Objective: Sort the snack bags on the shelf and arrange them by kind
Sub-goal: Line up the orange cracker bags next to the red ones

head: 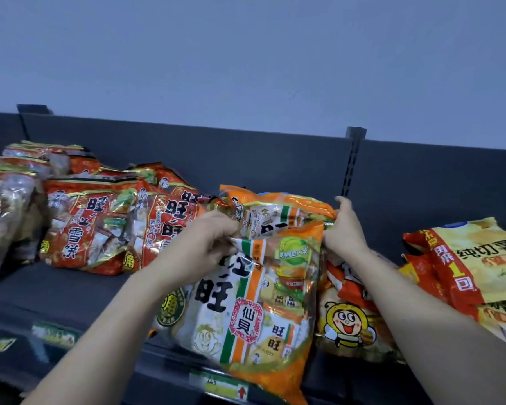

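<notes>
A large orange rice-cracker bag (254, 311) with green and orange stripes stands tilted at the shelf's front edge. My left hand (208, 244) grips its top left corner and my right hand (346, 229) pinches its top right corner. A second orange bag (278, 211) of the same kind lies just behind it. To the left are red rice-cracker bags (82, 226), several of them leaning together. A bag with a cartoon bee (348, 323) sits to the right, partly under my right forearm. Yellow potato-chip bags (473, 255) are stacked at the far right.
The dark shelf board (70, 287) has bare room at the front left. A dark back panel (216, 159) and a slotted upright (351, 162) rise behind the bags. Pale clear bags (3, 211) stand at the far left. Price labels (225, 387) line the shelf's front rail.
</notes>
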Demonstrator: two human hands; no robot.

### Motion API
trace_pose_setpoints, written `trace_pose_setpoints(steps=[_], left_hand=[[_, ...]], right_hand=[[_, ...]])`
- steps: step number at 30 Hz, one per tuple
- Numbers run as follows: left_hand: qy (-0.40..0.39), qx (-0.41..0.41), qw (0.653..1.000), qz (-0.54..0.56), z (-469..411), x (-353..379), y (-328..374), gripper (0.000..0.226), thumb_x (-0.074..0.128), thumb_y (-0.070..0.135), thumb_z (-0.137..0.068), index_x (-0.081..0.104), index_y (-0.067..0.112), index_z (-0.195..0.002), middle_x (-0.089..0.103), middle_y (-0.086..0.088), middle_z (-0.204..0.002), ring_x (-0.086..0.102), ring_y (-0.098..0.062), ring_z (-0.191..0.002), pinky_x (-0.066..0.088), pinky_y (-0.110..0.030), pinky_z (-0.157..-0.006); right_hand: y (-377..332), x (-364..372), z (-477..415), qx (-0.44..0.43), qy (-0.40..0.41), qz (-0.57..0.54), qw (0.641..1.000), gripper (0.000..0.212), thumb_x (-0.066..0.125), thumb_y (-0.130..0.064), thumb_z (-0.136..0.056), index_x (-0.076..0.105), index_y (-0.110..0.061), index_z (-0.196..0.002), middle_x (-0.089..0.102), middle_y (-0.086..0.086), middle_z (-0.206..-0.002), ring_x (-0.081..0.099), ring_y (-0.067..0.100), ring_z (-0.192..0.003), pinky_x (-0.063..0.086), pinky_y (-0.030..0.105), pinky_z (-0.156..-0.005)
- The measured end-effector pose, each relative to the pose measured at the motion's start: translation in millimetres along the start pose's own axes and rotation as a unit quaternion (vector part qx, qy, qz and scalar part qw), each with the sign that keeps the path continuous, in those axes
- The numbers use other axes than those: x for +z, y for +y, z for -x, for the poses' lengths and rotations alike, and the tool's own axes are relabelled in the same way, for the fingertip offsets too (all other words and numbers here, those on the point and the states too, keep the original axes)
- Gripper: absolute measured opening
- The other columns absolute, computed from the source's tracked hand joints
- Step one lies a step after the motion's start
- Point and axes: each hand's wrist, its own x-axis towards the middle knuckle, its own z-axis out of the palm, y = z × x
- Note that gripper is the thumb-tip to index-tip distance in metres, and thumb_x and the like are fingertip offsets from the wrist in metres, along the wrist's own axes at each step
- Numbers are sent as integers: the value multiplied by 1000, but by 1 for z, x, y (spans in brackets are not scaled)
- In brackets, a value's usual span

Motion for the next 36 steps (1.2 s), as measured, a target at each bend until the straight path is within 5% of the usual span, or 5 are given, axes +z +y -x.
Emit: trace_pose_setpoints(steps=[11,18,22,27,36], left_hand=[[140,132,971,-144,-35,56,-7,16,54,1,-78,52,15,-72,52,7,-75,44,-17,-83,33,-32,-89],[266,69,946,-170,-61,108,-18,26,62,-17,-69,57,8,-73,58,-5,-78,45,-22,-84,32,-35,-95],[243,59,958,-140,-69,118,-24,16,47,-7,-82,52,7,-74,52,-7,-79,47,-25,-82,33,-45,-108],[202,34,973,-109,-66,118,-28,9,54,-6,-83,54,4,-83,52,-12,-95,49,-27,-90,35,-53,-110],[139,-262,951,-87,0,93,-29,125,73,70,-62,3,20,-153,10,-10,-156,10,-29,-145,14,-54,-115]], right_hand=[[35,15,-18,42,8,131,990,7,56,-13,-89,61,-9,-88,68,15,-100,62,37,-88,49,35,-71],[39,1,-17,196,-52,-236,950,43,54,-16,-98,39,-6,-138,58,18,-94,55,24,-64,47,34,-58],[27,-5,-9,174,-50,-213,960,44,41,-54,-97,50,-12,-102,50,9,-89,51,24,-73,45,39,-68],[10,-9,12,105,-101,-8,989,108,75,-75,-54,44,-12,-136,49,6,-134,51,26,-123,46,43,-100],[22,2,21,54,-26,108,992,25,71,-30,-85,52,-19,-72,66,1,-86,61,22,-82,50,34,-68]])
